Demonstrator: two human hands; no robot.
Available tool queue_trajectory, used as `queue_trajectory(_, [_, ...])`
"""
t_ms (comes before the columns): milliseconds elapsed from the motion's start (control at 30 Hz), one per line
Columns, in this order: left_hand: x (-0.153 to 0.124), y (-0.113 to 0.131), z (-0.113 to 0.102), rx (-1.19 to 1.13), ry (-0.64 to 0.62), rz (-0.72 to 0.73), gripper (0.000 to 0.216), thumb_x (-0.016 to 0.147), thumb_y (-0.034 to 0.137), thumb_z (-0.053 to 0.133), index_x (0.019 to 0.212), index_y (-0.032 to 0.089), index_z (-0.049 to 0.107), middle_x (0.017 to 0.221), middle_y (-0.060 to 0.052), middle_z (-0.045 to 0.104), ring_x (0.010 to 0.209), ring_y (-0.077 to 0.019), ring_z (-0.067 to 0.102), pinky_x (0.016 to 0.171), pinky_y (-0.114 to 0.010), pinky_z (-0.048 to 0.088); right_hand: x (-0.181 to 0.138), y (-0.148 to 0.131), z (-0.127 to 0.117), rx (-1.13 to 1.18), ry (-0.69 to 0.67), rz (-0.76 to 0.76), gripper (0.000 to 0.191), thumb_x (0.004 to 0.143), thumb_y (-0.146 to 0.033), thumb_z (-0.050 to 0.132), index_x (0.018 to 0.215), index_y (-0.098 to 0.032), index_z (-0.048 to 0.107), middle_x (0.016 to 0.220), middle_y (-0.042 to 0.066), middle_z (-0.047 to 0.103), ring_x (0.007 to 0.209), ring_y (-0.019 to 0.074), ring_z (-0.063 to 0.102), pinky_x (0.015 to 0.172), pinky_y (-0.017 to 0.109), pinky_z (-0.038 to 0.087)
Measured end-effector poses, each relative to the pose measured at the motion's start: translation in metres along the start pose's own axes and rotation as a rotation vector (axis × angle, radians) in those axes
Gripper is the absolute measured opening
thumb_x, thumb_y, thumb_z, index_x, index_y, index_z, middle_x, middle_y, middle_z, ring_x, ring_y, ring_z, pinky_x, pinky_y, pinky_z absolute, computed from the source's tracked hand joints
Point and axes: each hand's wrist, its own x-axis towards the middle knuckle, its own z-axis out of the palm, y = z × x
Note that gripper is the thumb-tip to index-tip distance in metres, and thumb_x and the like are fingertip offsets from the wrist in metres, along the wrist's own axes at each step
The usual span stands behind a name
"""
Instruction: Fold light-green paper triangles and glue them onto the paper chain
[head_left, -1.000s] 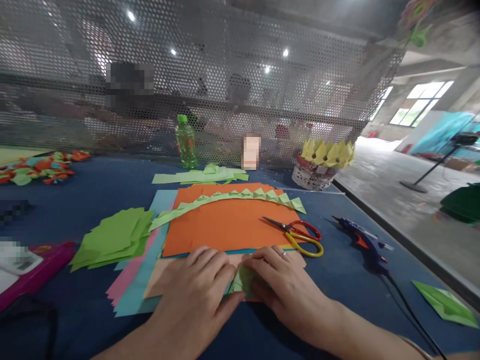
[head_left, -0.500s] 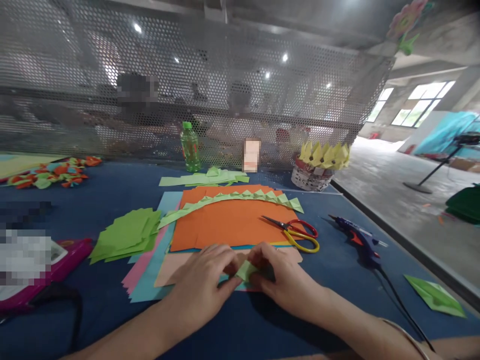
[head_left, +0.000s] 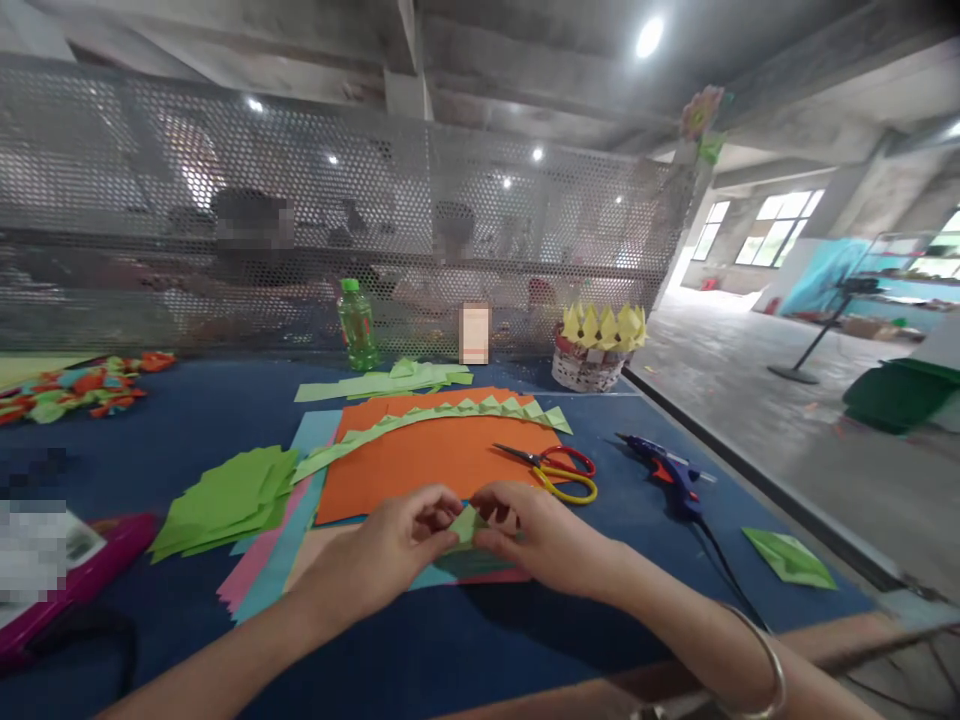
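Observation:
Between both hands is a small folded piece of light green paper, peaked like a triangle. My left hand pinches its left side with thumb and fingers. On the other side, my right hand grips the right edge. Beneath the hands lie stacked sheets of coloured paper; the top orange paper carries a pale green strip with folded points. Scissors with one red and one yellow handle rest on its right part. Some of the folded paper is hidden by my fingers.
A blue glue gun with a cord lies right, near a folded green paper piece. Green sheets are stacked left. A green bottle and a basket with yellow paper points stand by the perforated metal screen.
My view has tilted up and turned slightly right. The paper between my fingers now shows a raised peak; both hands still hold it.

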Motion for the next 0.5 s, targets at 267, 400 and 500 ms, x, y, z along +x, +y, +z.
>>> queue_trajectory(267, [0.043, 0.040, -0.027, 0.288, 0.046, 0.174, 0.028, 0.095, 0.038, 0.058, 0.110, 0.017, 0.067, 0.124, -0.011, 0.066, 0.114, -0.0260, 0.062, 0.103, -0.044, 0.047, -0.052, 0.041, -0.073, -0.360, 0.153, 0.250, 0.022, 0.102, -0.031, 0.048, 0.092, -0.023, 0.066, 0.091, 0.001, 0.072, 0.079, 0.0155, 0.065, 0.069, 0.025, 0.042])
queue_trajectory(400, [0.108, 0.050, -0.034, 0.432, 0.052, 0.181, 0.027, 0.097, 0.034, 0.065, 0.116, 0.015, 0.065, 0.124, -0.010, 0.064, 0.115, -0.0266, 0.061, 0.101, -0.051, 0.049, -0.089, 0.089, -0.107, -0.598, 0.271, 0.619, 0.028, 0.100, -0.041, 0.049, 0.086, -0.022, 0.065, 0.082, 0.006, 0.072, 0.074, 0.0234, 0.066, 0.063, 0.030, 0.037])
queue_trajectory(500, [0.165, 0.056, -0.030, 0.505, -0.005, 0.167, 0.031, 0.099, 0.035, 0.063, 0.124, 0.017, 0.062, 0.128, -0.010, 0.062, 0.111, -0.0255, 0.063, 0.094, -0.047, 0.055, -0.108, 0.112, -0.113, -0.659, 0.315, 0.769, 0.037, 0.101, -0.047, 0.046, 0.082, -0.021, 0.065, 0.079, 0.011, 0.073, 0.075, 0.0289, 0.069, 0.061, 0.032, 0.036])
